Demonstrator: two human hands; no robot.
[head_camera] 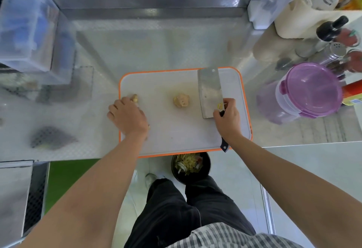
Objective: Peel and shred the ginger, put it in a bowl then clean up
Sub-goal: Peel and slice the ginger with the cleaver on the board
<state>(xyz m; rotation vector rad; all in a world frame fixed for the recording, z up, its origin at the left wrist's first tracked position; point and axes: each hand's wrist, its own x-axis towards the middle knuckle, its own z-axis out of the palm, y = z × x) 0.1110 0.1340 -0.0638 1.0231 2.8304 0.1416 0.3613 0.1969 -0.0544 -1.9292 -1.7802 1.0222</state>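
Note:
A white cutting board (176, 130) with an orange rim lies on the steel counter. A pale piece of ginger (181, 100) sits near its middle. A smaller ginger piece (134, 98) lies at the board's left edge, partly under the fingers of my left hand (127, 117), which curl over it. My right hand (227, 119) grips the black handle of a cleaver (209, 92). The wide blade lies flat on the board, to the right of the middle ginger piece.
A black bin (191, 166) with scraps stands on the floor below the board's front edge. A purple-lidded container (307, 90), a dark bottle (331, 29) and a shaker (337, 50) crowd the right. Translucent boxes (25, 26) stand at the left.

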